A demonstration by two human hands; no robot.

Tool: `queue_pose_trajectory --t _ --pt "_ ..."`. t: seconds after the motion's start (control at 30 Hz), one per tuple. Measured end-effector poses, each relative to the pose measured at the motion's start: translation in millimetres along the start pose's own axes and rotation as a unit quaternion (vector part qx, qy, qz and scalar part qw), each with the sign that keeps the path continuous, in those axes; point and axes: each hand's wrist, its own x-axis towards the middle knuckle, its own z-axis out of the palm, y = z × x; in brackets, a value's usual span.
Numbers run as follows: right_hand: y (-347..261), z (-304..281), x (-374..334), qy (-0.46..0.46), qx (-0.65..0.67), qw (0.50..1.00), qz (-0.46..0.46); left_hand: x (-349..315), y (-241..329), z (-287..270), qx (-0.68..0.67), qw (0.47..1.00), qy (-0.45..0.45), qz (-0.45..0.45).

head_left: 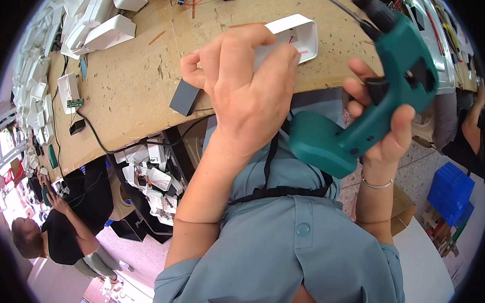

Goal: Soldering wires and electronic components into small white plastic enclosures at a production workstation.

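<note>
Head view: the right hand [385, 138] is wrapped around the handle of a green power driver [375, 123], gripping it above the table's front edge, fingers near the black trigger and the chuck pointing up and away. A thin bracelet [378, 185] circles that wrist. The left hand [245, 90], fingers bent, is over the near side of a white open housing [309, 39], hiding part of it; whether the fingertips actually close on it, I cannot tell. The housing is on the worktable [144, 80], near its front edge, with a red wire showing inside. Just beside the left hand is a dark grey box [185, 97]. Farther left are a small white case [68, 89] with a green circuit board [75, 103], and a heap of white housings [107, 36]. Below the edge, more white parts [161, 181] fill a container. At far left is another person [69, 232]; at right, a blue crate [451, 189].
</note>
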Motion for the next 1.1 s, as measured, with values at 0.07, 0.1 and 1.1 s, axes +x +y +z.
queue_pose_trajectory --t 0.07,0.1,1.1 --pt "-10.9 -12.0 -9.4 -0.012 0.005 1.000 -0.009 3.3 -0.7 4.0 0.078 0.997 0.013 -0.004" --pt "-16.7 -18.9 -14.5 -0.014 -0.036 0.999 -0.010 4.1 -0.4 4.5 0.079 0.997 0.012 -0.005" --pt "-40.4 -21.9 -57.8 0.038 -0.458 0.888 -0.012 8.3 0.9 26.2 0.120 0.992 0.004 -0.042"
